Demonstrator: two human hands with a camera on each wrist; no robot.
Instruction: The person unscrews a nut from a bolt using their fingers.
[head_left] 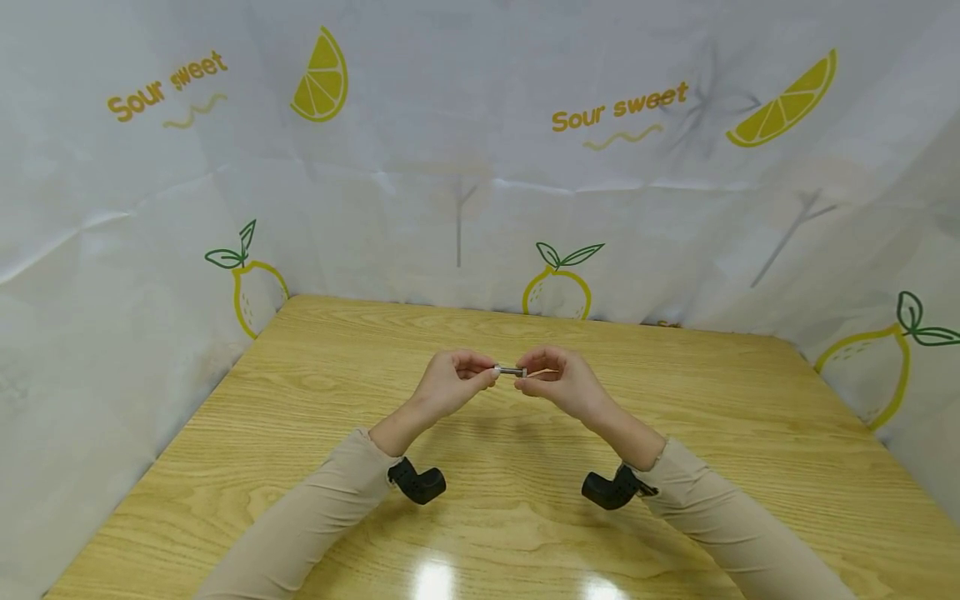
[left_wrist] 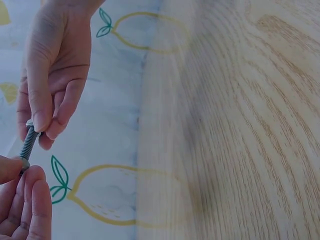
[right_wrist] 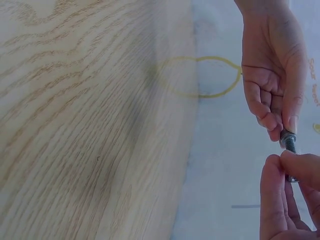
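A metal bolt (head_left: 511, 371) with a threaded shank is held above the table, spanning the gap between two hands. My left hand (head_left: 447, 385) pinches one end between thumb and fingers, at a hex-shaped piece (left_wrist: 25, 163). At the other end, my right hand (head_left: 567, 385) pinches the wider part with thumb and fingertips. Bare thread shows between them in the left wrist view. Part of the bolt (right_wrist: 293, 178) pokes out below the right fingers in the right wrist view. Fingers cover both ends partly, so which is head and which is nut I cannot tell.
Under the hands lies a wood-grain table (head_left: 510, 500). White cloth (head_left: 420, 208) printed with lemons hangs behind it and at both sides. Black wrist-worn devices (head_left: 420, 483) sit at the cuffs of the beige sleeves (head_left: 315, 500).
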